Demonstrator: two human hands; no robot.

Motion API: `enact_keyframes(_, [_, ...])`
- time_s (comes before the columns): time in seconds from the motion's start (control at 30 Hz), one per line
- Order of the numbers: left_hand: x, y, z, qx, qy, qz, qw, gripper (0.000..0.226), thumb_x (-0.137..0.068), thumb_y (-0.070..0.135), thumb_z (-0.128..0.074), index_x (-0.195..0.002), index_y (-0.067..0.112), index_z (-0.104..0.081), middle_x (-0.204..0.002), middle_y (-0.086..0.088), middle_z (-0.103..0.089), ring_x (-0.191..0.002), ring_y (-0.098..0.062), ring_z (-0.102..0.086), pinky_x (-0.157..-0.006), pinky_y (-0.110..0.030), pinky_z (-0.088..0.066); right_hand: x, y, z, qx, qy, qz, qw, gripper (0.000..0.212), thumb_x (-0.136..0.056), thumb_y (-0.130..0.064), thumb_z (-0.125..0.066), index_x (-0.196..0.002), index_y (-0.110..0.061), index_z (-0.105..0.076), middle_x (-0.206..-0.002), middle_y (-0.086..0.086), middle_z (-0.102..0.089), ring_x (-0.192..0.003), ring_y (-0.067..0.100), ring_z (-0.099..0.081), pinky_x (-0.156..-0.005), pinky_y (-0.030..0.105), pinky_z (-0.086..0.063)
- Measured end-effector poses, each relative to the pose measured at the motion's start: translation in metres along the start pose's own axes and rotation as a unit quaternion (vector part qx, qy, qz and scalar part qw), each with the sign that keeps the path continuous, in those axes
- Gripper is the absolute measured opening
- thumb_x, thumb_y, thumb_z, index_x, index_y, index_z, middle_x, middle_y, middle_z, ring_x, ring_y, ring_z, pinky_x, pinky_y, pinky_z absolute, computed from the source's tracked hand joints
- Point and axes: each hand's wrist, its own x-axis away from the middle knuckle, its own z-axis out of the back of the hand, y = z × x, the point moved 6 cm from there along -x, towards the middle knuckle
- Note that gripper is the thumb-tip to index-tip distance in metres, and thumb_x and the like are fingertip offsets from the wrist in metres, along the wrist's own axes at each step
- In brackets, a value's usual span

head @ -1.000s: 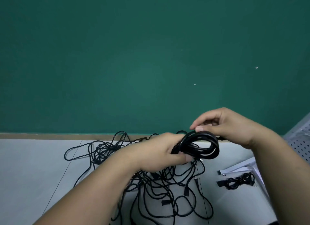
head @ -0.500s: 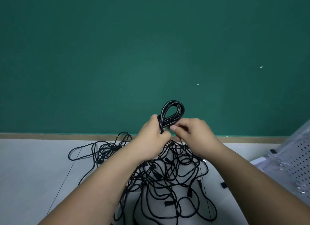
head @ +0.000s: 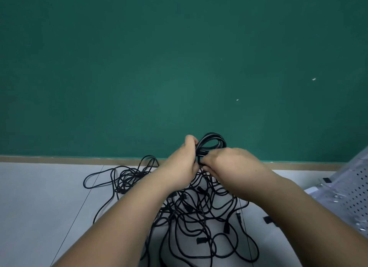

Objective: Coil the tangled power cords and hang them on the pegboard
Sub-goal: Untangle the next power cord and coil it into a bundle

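Note:
A small coil of black power cord (head: 213,142) stands upright in front of the green wall, held between both hands. My left hand (head: 184,165) grips its lower left side. My right hand (head: 231,167) pinches the coil's base from the right, its fingertips hidden behind the cord. Below them a big tangle of black cords (head: 199,213) with plugs sprawls over the pale floor. The white pegboard (head: 358,189) lies at the right edge, partly cut off.
A green wall (head: 179,67) with a tan skirting strip closes the far side. Small black straps (head: 268,220) lie on the floor near the pegboard. A loose cord loop (head: 95,177) reaches out to the left of the tangle.
The coil was lying sideways in my hands a second ago; it now stands upright. My right hand has come in closer and covers the coil's base. The view shifted left.

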Motion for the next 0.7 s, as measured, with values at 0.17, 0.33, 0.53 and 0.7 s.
enact_keyframes(0.17, [-0.003, 0.014, -0.025, -0.093, -0.058, -0.058, 0.992, 0.019, -0.102, 0.029, -0.055, -0.115, 0.020, -0.045, -0.112, -0.002, -0.057, -0.105, -0.024, -0.058, -0.091, -0.041, -0.049, 0.014, 0.008, 0.031, 0.021, 0.040, 0.027, 0.999, 0.029, -0.106, -0.056, -0.048, -0.118, -0.038, -0.067, -0.107, -0.013, -0.062, -0.107, 0.010, -0.060, -0.079, 0.032, -0.051])
enact_keyframes(0.33, [0.006, 0.036, -0.021, -0.113, -0.074, -0.142, 0.981, 0.024, -0.103, 0.044, -0.061, -0.110, 0.026, -0.047, -0.109, 0.007, -0.054, -0.102, -0.018, -0.056, -0.092, -0.038, -0.049, 0.029, 0.060, 0.034, -0.285, 0.131, -0.028, 0.949, 0.011, -0.085, -0.042, -0.088, -0.091, -0.036, -0.082, -0.081, -0.012, -0.067, -0.074, 0.009, -0.065, -0.065, 0.031, -0.052])
enact_keyframes(0.53, [0.032, 0.068, -0.025, -0.098, -0.084, -0.246, 0.960, 0.028, -0.102, 0.046, -0.062, -0.122, 0.029, -0.053, -0.117, 0.013, -0.055, -0.113, -0.010, -0.055, -0.100, -0.039, -0.050, 0.040, 0.103, 0.024, -0.544, 0.087, -0.102, 0.828, 0.009, -0.086, -0.018, -0.083, -0.093, -0.012, -0.083, -0.081, 0.006, -0.077, -0.070, 0.018, -0.067, -0.071, 0.025, -0.055])
enact_keyframes(0.7, [0.054, 0.092, -0.017, 0.076, -0.068, -0.238, 0.966, 0.019, -0.102, 0.045, -0.065, -0.108, 0.033, -0.051, -0.099, 0.019, -0.052, -0.092, -0.003, -0.052, -0.082, -0.026, -0.046, 0.044, 0.142, -0.006, -0.525, 0.153, -0.233, 0.804, 0.002, -0.090, -0.014, -0.083, -0.090, -0.013, -0.081, -0.065, 0.004, -0.054, -0.055, 0.015, -0.038, -0.054, 0.025, -0.034])
